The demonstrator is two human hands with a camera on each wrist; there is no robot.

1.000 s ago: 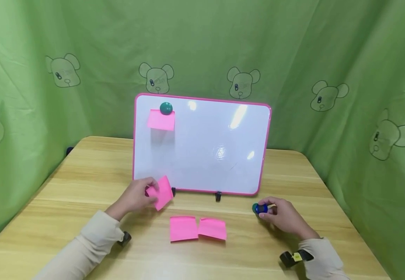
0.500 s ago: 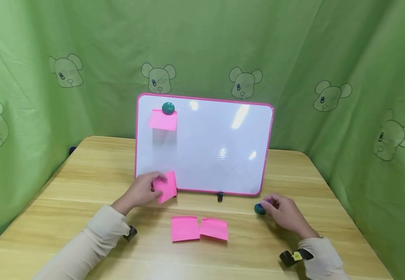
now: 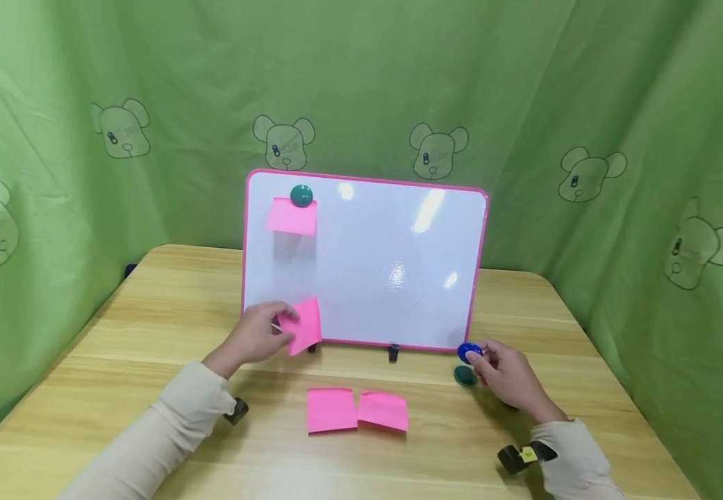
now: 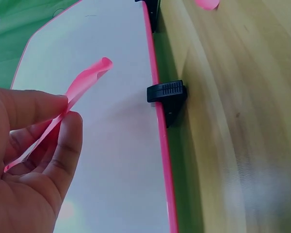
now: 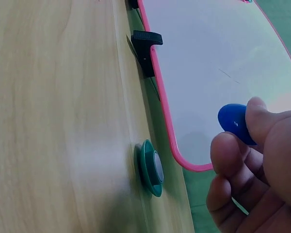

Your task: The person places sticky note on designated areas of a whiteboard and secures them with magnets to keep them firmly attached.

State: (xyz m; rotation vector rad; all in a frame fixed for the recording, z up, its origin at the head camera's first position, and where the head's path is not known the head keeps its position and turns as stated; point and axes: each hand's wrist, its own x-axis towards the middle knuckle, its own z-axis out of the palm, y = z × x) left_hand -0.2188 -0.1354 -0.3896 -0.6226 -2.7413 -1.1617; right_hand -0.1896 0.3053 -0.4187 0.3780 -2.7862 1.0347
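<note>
Overhead: left hand (image 3: 253,340) pinches pink note (image 3: 303,325) before whiteboard (image 3: 367,257); right hand (image 3: 508,378) grips blue magnet (image 3: 468,352). Left wrist: note (image 4: 77,90) thin, floppy; best taken by an edge. Right wrist: magnet (image 5: 234,123) hard, smooth, likely slippery; green magnet (image 5: 150,167) on table (image 5: 58,116).

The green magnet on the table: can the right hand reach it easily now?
Probably yes. The green magnet lies just beside the right hand, nothing between, but its fingers already hold the blue magnet.

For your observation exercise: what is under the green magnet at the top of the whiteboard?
Under the green magnet lies the top edge of a pink sticky note, pinned to the whiteboard. The covered strip of note and the board behind it cannot be seen.
</note>
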